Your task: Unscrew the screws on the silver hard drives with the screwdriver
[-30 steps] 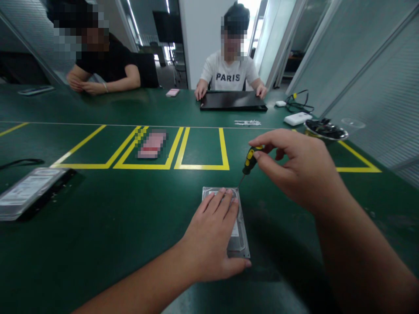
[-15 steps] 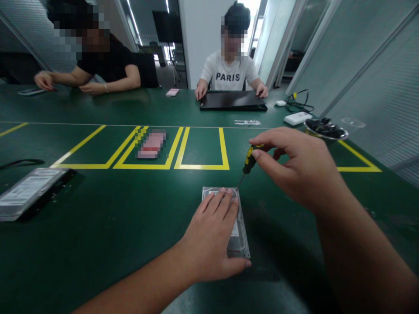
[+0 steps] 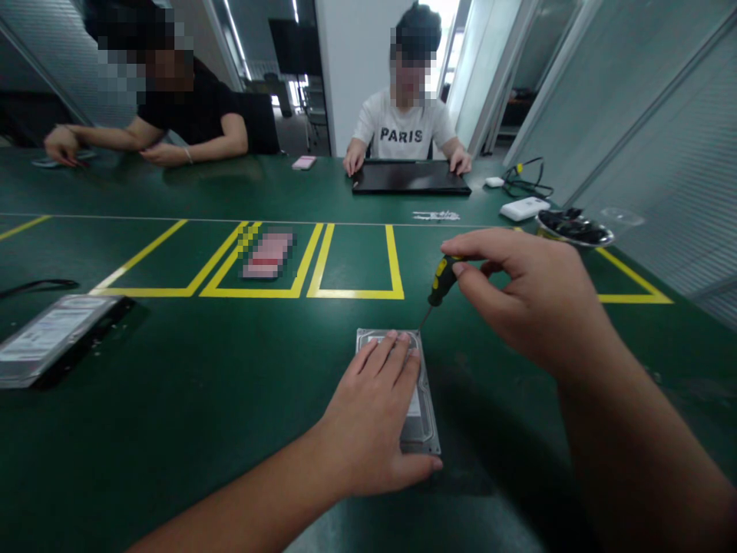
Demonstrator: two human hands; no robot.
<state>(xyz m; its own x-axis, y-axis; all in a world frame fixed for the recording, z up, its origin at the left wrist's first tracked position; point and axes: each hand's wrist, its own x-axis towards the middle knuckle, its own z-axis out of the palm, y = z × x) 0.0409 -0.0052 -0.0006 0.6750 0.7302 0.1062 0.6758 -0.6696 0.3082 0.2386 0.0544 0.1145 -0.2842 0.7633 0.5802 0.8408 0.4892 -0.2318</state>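
A silver hard drive (image 3: pixel 424 418) with a pale label lies flat on the green table. My left hand (image 3: pixel 374 415) rests across its top, fingers stretched out flat and thumb along the near edge, covering much of the drive. In my right hand (image 3: pixel 518 296) is a screwdriver (image 3: pixel 442 280) with a black and yellow handle, pinched between thumb and fingers. It leans, and its thin shaft points down to the far right corner of the drive. Whether the tip sits in a screw there is too small to tell.
Left on the table (image 3: pixel 230 399) lies a second labelled drive (image 3: pixel 54 338). Yellow tape outlines surround a pink packet (image 3: pixel 268 255). A bowl of dark pieces (image 3: pixel 576 227) and a white box (image 3: pixel 523 208) stand right. Opposite, one person holds a black panel (image 3: pixel 411 177); another sits left.
My right hand and the screwdriver handle have shifted very slightly right. My left hand and the drive stay put. Across the table, the black panel has been lowered flatter.
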